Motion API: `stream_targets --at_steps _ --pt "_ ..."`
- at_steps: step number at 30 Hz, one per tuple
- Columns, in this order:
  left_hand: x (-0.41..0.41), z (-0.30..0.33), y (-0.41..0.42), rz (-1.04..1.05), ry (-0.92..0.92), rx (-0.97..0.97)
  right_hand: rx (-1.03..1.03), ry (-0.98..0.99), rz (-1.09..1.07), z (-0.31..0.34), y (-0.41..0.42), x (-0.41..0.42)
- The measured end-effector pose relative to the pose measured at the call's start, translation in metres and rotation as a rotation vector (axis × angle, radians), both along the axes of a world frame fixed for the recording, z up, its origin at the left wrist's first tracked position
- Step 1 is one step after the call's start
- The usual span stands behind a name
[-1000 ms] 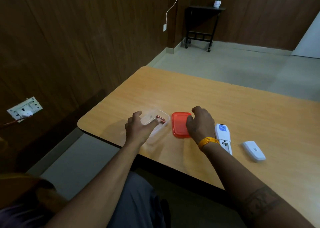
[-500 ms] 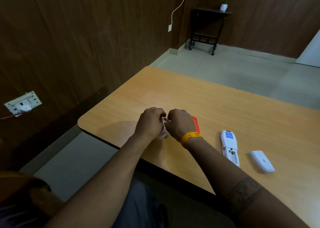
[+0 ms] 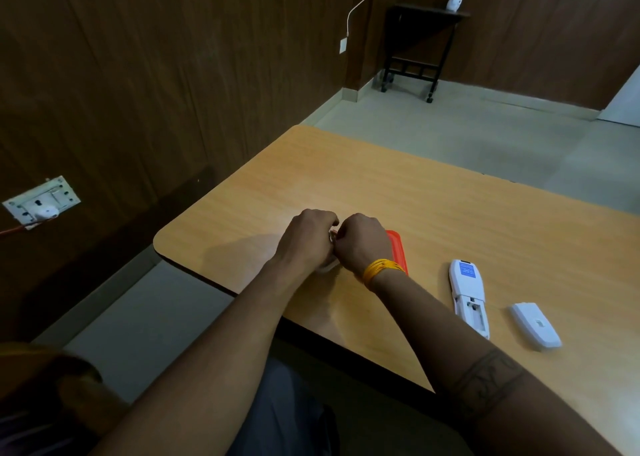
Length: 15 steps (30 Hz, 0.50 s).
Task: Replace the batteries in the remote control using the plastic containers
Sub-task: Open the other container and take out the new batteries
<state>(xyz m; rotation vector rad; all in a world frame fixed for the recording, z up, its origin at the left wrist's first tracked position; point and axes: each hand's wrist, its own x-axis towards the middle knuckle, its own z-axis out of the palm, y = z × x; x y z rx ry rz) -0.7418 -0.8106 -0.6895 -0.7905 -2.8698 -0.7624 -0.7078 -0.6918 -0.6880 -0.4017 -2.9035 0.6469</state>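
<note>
My left hand [image 3: 308, 242] and my right hand [image 3: 362, 246] are pressed together with fingers curled, above the clear plastic container [image 3: 327, 268], of which only a corner shows. Both pinch a small object [image 3: 333, 236] between them; it is mostly hidden, so I cannot tell what it is. The red lid [image 3: 399, 247] lies flat just right of my right hand, partly covered by my wrist. The white remote control [image 3: 468, 296] lies face down further right with its battery compartment open. Its white battery cover [image 3: 535, 324] rests separately to the right.
The wooden table [image 3: 433, 213] has a rounded corner near left and its front edge close to my lap. A wall socket [image 3: 41, 200] sits on the dark wall at left. A black side table [image 3: 420, 45] stands in the far corner.
My right hand left the red lid and moved left to meet my left hand over the clear container. Both hands closed around a small object; little has shifted in the last half second.
</note>
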Motion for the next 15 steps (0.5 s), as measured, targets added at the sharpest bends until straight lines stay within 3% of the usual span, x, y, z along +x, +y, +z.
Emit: stream_targets --at_steps 6,11,15 --pt "-0.008 -0.005 0.01 -0.051 0.055 -0.027 -0.384 0.217 -0.236 0.006 0.007 0.018" --pt "-0.014 -0.012 0.017 -0.108 0.03 -0.144 -0.698 0.179 -0.345 0.007 0.018 0.034" --pt "-0.02 -0.009 0.022 -0.11 0.018 -0.173 -0.779 0.189 -0.338 0.004 0.028 0.04"
